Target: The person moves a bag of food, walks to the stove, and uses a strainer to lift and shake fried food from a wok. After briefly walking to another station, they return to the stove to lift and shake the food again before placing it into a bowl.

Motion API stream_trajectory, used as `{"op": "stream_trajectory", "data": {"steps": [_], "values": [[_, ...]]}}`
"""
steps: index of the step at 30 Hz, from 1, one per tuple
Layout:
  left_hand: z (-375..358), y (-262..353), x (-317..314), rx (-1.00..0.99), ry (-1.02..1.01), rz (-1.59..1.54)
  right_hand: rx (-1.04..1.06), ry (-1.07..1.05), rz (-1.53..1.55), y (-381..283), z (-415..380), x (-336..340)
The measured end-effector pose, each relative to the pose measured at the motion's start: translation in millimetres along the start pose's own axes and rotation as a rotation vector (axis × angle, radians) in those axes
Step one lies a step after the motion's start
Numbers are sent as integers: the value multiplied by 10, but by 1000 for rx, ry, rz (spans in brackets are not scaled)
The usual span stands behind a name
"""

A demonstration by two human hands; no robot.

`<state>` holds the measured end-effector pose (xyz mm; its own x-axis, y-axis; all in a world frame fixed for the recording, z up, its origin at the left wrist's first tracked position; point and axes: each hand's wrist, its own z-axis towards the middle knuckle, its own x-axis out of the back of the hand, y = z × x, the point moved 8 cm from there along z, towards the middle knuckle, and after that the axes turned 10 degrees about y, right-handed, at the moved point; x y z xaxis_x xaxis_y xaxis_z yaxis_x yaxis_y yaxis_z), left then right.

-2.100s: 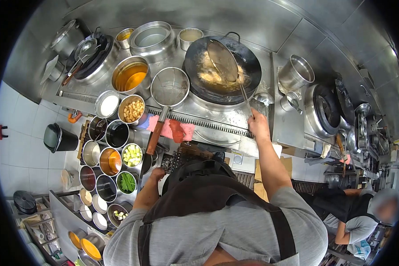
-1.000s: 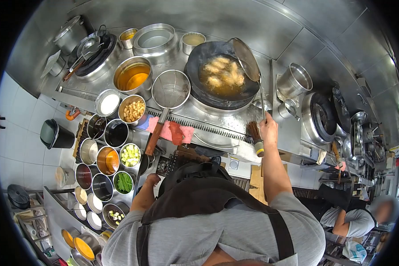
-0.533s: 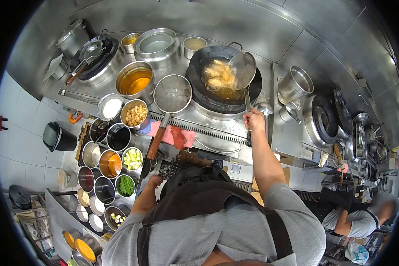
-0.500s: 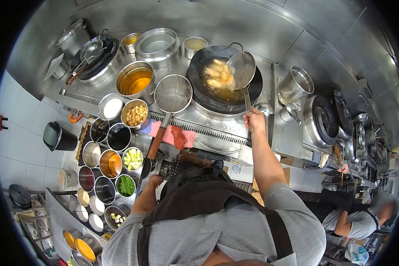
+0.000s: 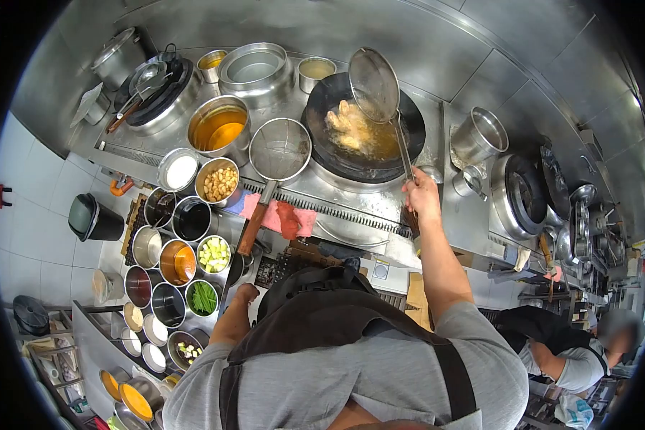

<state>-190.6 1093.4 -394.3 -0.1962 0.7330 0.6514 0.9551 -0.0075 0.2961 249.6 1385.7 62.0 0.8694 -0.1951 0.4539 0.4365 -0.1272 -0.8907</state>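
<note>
My right hand (image 5: pixel 421 195) is closed around the handle of a round mesh skimmer (image 5: pixel 375 84), its head raised and tilted above the back of a black wok (image 5: pixel 408 143). Golden fried pieces (image 5: pixel 350 126) sit bubbling in the wok's oil, below the skimmer and to its left. Low at my left side is my left hand (image 5: pixel 245 294), beside the edge of the counter with the pots; its fingers are hidden from above. A wire strainer (image 5: pixel 280 149) with a wooden handle rests to the left of the wok, over the stove's front edge.
A pot of orange oil (image 5: pixel 219 129) and a wide steel pot (image 5: pixel 253 68) stand left of the wok. Several containers, including cut greens (image 5: pixel 203 298) and diced pieces (image 5: pixel 218 184), crowd the left. A ladle (image 5: pixel 428 174) lies right of the wok. Another person (image 5: pixel 562 351) is at the right.
My right hand has moved slightly right, and the skimmer's head has risen up and left, tilting away from the fried pieces. The left hand has barely moved.
</note>
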Motion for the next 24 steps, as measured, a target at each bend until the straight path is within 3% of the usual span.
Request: {"op": "stream_trajectory", "data": {"steps": [2,5,7,8,14,16,17,19,20,22,24], "values": [[-10,112,125,-31,17,31,19,24,-72,-7,-72,66],[-156,296,444,131,21,-11,-27,-35,-226,203,-139,101],[-186,439,447,45,-100,117,426,113,-546,120,-171,116],[-190,449,448,44,-100,119,276,99,-505,186,-195,178],[-110,402,320,-33,12,199,239,191,-421,135,-161,404],[-79,172,178,174,21,-76,260,236,-480,68,-95,401],[-108,179,197,171,17,-70,283,282,-540,25,-53,408],[-186,321,149,-89,-135,223,241,281,-574,119,104,324],[-197,331,161,-88,-137,228,279,299,-597,113,151,255],[-220,250,169,126,-116,31,245,287,-661,76,172,121],[-215,281,203,109,-81,32,276,269,-670,127,201,-29]]}}
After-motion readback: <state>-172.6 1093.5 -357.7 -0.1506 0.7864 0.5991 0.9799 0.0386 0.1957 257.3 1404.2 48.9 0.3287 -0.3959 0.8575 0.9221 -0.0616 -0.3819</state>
